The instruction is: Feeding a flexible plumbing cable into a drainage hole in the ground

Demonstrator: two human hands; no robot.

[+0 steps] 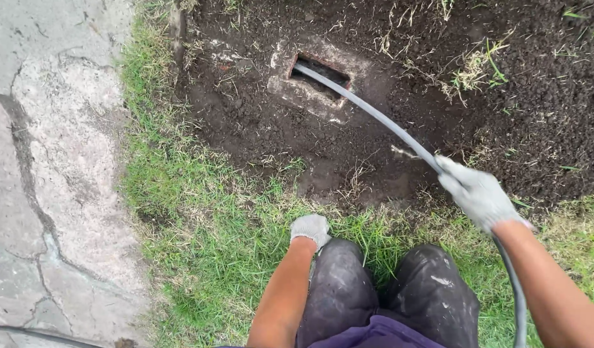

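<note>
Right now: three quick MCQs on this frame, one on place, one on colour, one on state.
1. Where does the grey hose end?
A. in the rectangular opening
B. on the cracked pavement
C. on the grass

2. What colour are the gloves?
A. orange
B. light grey
C. black

3. What is the right hand doing?
A. hanging free
B. resting on a knee
C. closed on the hose

Answers: 1 A, the hose runs into the hole in the soil. 2 B, both gloves are pale grey. 3 C, its fingers wrap the hose, while the left hand rests by the knee.
</note>
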